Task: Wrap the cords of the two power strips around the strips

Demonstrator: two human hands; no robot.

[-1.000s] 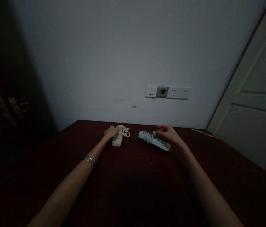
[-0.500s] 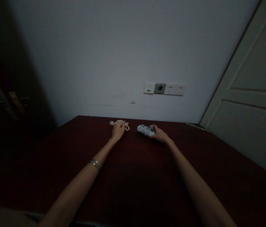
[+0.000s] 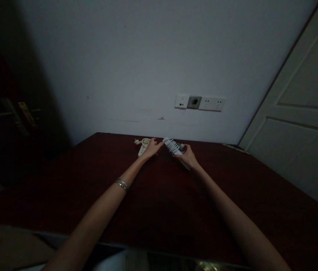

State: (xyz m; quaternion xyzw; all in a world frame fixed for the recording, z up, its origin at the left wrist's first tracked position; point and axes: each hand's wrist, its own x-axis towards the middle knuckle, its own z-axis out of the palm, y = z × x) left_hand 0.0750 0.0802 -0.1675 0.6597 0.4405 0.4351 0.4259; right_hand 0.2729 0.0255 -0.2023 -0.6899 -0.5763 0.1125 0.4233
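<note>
Two power strips lie at the far edge of a dark red table (image 3: pixel 153 195). My right hand (image 3: pixel 188 156) grips the white power strip with its cord wound round it (image 3: pixel 172 146), lifting its far end. My left hand (image 3: pixel 151 147), a bracelet on its wrist, reaches rightward with fingers stretched toward that wound cord. It lies partly over the cream power strip (image 3: pixel 142 149), whose looped cord (image 3: pixel 142 142) shows just behind the hand.
A row of wall sockets (image 3: pixel 200 102) sits on the white wall above the table. A white door (image 3: pixel 302 128) stands at the right. A dark door with a handle (image 3: pixel 20 113) is at the left. The room is dim.
My left hand has moved off the cream strip toward the right. My right hand has shifted the wound white strip left and raised it, so both hands now meet.
</note>
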